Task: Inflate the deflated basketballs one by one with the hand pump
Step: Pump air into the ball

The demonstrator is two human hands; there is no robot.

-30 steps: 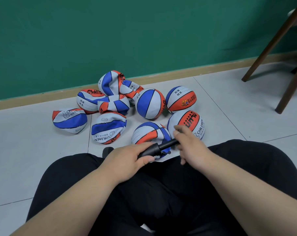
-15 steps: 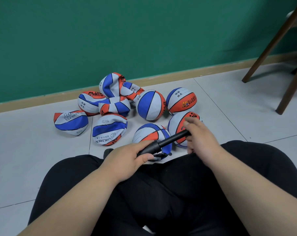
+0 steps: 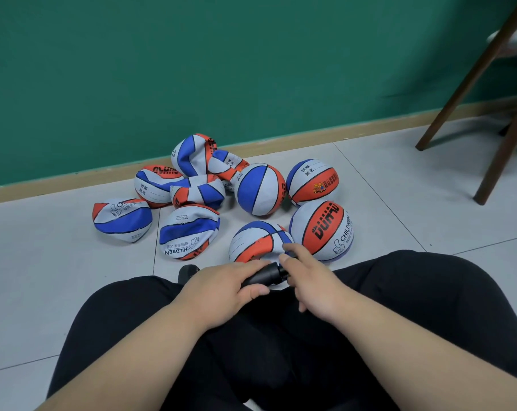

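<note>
Two hands, left hand [image 3: 224,292] gripping hand pump [image 3: 263,275] barrel, right hand [image 3: 310,280] curled round its handle, basketball [image 3: 253,241] just beyond

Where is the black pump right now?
In the head view, the hand pump sits centre-low, held between the left hand and right hand, right beside the nearest blue-and-orange basketball.

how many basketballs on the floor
10, though more may be hidden: far-left ball, orange-topped ball behind it, wall-side ball, folded ball beside it, crumpled ball mid-pile, front-left ball, central round ball, logo ball at right, orange round ball, nearest ball.
</note>
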